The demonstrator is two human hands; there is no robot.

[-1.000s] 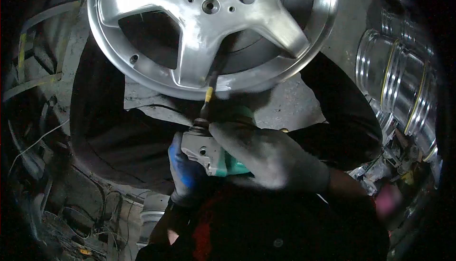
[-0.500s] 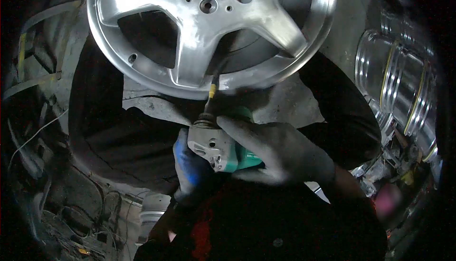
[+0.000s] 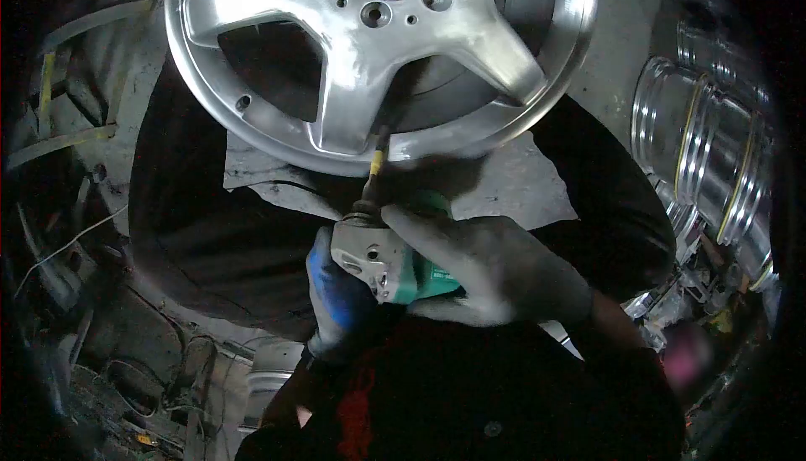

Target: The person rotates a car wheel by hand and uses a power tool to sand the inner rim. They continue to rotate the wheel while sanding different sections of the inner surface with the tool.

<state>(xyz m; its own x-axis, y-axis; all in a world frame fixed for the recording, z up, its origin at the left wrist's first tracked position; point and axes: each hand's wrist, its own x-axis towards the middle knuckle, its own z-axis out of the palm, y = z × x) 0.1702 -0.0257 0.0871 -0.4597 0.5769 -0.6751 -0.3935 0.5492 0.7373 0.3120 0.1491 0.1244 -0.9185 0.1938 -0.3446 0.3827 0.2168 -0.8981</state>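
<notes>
A silver alloy wheel (image 3: 353, 66) lies face up on a dark tyre (image 3: 201, 234) at the top of the view. Both gloved hands grip a green and grey power grinder (image 3: 382, 264). My left hand (image 3: 336, 297), in a blue glove, cups the tool's grey head from below. My right hand (image 3: 491, 264), in a grey glove, wraps over its green body. A thin shaft with a yellow band (image 3: 377, 161) runs up from the tool, and its tip meets the wheel's rim between two spokes.
Several bare shiny rims (image 3: 701, 150) stand stacked at the right. Straps and cables (image 3: 59, 142) hang in the dark at the left. Wires and debris (image 3: 159, 385) lie on the floor at the lower left. Grey concrete (image 3: 512, 184) shows below the wheel.
The view has shifted slightly, so the wheel sits a little further right. The grinder and both hands stay in nearly the same place, tip still at the rim.
</notes>
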